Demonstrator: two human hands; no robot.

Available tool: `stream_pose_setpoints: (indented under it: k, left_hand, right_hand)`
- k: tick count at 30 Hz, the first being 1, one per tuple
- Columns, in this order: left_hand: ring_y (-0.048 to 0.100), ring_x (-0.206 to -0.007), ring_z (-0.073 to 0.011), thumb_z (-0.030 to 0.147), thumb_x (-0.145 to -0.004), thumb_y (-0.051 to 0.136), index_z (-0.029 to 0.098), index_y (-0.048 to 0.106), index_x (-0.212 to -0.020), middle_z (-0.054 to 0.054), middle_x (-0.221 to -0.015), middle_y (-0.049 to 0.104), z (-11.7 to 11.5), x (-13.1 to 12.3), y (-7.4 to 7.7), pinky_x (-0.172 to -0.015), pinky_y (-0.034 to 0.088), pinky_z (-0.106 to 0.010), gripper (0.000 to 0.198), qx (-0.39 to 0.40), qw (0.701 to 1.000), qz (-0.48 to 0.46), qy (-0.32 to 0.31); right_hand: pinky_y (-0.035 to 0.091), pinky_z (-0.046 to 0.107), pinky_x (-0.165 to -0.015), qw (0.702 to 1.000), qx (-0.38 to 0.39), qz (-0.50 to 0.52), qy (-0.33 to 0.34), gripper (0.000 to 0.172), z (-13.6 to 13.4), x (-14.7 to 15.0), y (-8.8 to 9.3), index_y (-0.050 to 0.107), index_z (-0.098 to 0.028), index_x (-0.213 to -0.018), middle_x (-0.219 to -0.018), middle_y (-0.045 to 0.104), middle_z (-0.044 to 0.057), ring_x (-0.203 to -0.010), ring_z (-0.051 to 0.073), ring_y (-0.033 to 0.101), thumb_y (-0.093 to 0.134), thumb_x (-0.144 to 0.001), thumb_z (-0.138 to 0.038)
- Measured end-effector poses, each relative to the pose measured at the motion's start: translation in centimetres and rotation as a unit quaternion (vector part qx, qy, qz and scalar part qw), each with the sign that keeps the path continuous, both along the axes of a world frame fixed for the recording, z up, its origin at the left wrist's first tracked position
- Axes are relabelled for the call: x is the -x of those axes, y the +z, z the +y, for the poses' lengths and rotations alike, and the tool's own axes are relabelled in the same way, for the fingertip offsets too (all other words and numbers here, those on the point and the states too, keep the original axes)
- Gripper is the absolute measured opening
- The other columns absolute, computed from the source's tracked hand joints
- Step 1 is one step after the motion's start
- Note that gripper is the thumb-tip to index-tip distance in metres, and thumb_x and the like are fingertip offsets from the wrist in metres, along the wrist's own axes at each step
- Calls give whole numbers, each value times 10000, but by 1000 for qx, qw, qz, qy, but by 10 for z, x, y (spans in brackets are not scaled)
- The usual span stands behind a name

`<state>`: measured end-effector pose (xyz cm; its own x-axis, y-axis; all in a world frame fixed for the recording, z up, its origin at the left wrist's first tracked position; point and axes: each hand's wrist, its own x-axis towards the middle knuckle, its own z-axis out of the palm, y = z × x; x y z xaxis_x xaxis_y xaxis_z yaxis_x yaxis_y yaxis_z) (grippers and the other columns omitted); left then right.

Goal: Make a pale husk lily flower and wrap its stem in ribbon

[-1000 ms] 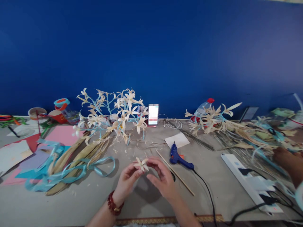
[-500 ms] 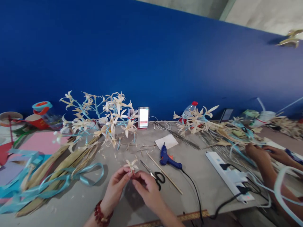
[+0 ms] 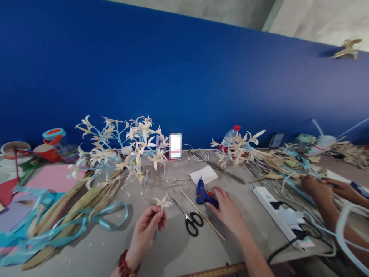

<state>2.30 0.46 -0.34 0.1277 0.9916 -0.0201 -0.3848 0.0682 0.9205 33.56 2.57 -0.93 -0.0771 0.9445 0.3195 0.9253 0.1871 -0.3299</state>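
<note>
Between thumb and fingers, my left hand [image 3: 149,224] pinches a small cream artificial flower [image 3: 163,201] by its base, petals up. A red bead bracelet circles that wrist. Over to the right, my right hand [image 3: 226,207] is closed around the handle of a blue hot glue gun [image 3: 201,193], which still rests on the table with its nozzle pointing away. The fingers partly cover its handle. Black-handled scissors [image 3: 192,221] lie between my hands, beside a thin wooden stick [image 3: 206,218].
Cream flowers on blue stems [image 3: 118,132] stand at back left, near a phone [image 3: 175,145]. Light-blue ribbon [image 3: 83,221] and dried husks [image 3: 69,196] lie left. A white power strip [image 3: 278,215] is right, beside another person's hands [image 3: 315,188].
My right hand has left the flower and moved right onto the glue gun's handle. My left hand keeps the flower in nearly the same spot.
</note>
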Motion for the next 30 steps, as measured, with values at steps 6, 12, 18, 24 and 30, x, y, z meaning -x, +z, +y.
stream_pose_setpoints:
  k: [6,12,18,24,30]
  left_hand:
    - [567,-550,-119,358,-821,672,154,638,-799,-15,-654,647,-1,1,-4,-539,450,-238,208,-10,1000,16,16]
    - [596,-556,-132,344,-812,686,158,633,-842,-12,-637,660,0,0,-4,-540,462,-247,196,-12,1000,1,24]
    - [615,-568,-131,309,-842,661,174,606,-867,6,-637,665,1,0,-2,-548,468,-243,148,-1,999,-28,19]
    - [614,-572,-126,311,-835,669,162,601,-850,1,-650,660,1,1,2,-560,462,-245,165,17,998,-58,13]
    - [612,-572,-121,307,-832,673,157,599,-840,-1,-670,649,2,1,6,-578,466,-252,168,41,996,-75,-1]
  right_hand:
    - [460,477,-922,995,67,31,61,307,3,-3,3,604,-195,-1174,-1160,626,147,-1042,309,593,532,-893,-294]
    - [525,350,-654,929,157,334,-11,224,18,-9,16,676,-217,-905,-845,681,75,-714,230,641,602,-813,-407]
    - [352,207,-308,861,172,473,-74,314,34,-7,22,593,-188,-890,-758,662,46,-405,101,497,514,-840,-487]
    - [364,185,-295,763,135,632,-23,332,1,30,39,571,-190,-853,-752,635,20,-390,73,464,710,-749,-474]
    - [559,282,-506,878,126,454,87,353,-54,78,24,653,-183,-947,-762,708,70,-548,179,639,718,-750,-469]
